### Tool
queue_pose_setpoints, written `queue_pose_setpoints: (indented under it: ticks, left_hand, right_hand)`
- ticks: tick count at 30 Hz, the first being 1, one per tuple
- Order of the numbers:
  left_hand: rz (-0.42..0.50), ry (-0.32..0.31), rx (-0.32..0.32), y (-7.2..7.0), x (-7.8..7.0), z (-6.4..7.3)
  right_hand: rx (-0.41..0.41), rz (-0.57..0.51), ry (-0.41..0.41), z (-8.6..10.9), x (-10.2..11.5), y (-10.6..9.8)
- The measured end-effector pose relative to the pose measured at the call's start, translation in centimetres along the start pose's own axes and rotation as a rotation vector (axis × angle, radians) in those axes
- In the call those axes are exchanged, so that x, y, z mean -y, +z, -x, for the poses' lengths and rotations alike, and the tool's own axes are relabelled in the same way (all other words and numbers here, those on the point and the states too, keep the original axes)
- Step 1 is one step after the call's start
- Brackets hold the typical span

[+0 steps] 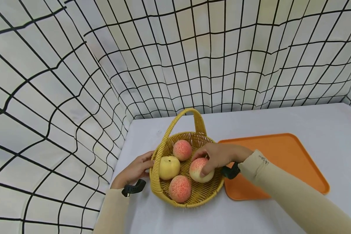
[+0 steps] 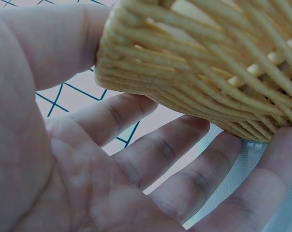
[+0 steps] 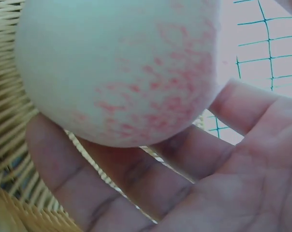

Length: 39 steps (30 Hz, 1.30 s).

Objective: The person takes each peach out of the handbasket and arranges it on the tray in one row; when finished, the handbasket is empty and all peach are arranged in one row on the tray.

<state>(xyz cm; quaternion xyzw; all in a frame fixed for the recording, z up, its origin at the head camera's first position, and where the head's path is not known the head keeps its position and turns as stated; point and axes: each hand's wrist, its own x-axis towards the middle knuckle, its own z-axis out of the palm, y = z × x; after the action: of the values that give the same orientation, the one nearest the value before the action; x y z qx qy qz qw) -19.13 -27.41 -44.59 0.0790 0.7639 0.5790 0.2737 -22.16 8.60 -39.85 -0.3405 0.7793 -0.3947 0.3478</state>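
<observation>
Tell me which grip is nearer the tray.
Right. The right grip holds a peach in the basket, beside the tray; the left grip is at the basket's left side, away from the tray.

**One high view, two close ones**

The head camera looks forward and down over the desk point(image 1: 204, 221), taking in the whole basket point(image 1: 200, 193). The left wrist camera looks along the left hand point(image 1: 136, 169) at the basket's side, very near; the right wrist camera, equally close, looks past the right hand point(image 1: 222, 153) at a peach point(image 1: 197, 171) the head view shares.
</observation>
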Motion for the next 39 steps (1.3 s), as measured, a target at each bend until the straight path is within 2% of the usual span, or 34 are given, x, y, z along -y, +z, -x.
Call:
queue_pose_setpoints:
  ticks: [4,11,16,22,39]
  left_hand:
    - [0.003,0.004,0.001,0.0,0.2,-0.1]
    - [-0.001,0.008,0.002,0.0,0.2,-0.2]
    - [-0.002,0.017,0.009,0.0,0.3,-0.2]
    - [0.007,0.026,0.023,0.0,0.3,-0.2]
    - [-0.008,0.018,0.006,0.1,0.0,0.0]
  right_hand:
    - [-0.025,-0.051,0.000,0.5,-0.1,-0.6]
    - [-0.067,-0.043,-0.014,1.4,-0.2,-1.5]
    - [-0.102,-0.077,-0.005,2.0,-0.3,-2.0]
    - [-0.137,-0.109,-0.008,3.1,-0.7,-2.7]
    - [-0.272,-0.209,-0.006,6.4,-2.7,-4.3]
